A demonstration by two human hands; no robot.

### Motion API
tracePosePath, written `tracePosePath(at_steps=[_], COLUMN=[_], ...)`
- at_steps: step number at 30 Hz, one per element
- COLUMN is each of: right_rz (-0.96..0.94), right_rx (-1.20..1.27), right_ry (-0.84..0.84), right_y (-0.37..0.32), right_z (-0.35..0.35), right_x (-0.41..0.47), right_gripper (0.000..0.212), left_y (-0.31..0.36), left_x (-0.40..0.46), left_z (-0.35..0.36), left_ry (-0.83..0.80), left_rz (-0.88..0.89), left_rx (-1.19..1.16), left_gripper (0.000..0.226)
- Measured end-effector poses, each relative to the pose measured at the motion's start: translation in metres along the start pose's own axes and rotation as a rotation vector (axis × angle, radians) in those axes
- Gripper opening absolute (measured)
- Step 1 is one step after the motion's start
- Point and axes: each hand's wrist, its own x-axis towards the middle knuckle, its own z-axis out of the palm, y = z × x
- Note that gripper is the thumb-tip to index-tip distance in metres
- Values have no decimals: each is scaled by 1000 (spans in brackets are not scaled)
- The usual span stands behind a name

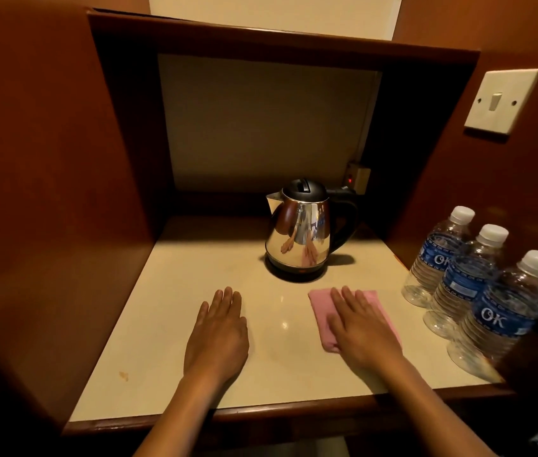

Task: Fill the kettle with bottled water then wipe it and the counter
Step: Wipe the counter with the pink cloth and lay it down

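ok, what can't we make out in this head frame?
- Kettle: water level hidden by the steel body and shut lid.
- Cloth: near part covered by the right hand.
- Nearest bottle: base blurred near the frame's right edge; fill level unclear.
- Socket: in deep shadow behind the kettle, plug not clear.
- Stain on the counter: too small to identify.

My cream counter carries the kettle near its back edge, a pink cloth toward the front, and three water bottles lining its right edge.
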Motion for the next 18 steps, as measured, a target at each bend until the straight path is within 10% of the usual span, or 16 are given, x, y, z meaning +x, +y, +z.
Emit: tracePosePath(at_steps=[18], right_rz=[-62], right_rx=[26], right_ry=[-13], right_y=[7], right_z=[0], right_x=[-19], right_gripper=[65], left_y=[0], left_x=[-1], left_z=[2], left_ry=[-3], left_rz=[-16], left_rx=[-23], left_gripper=[57])
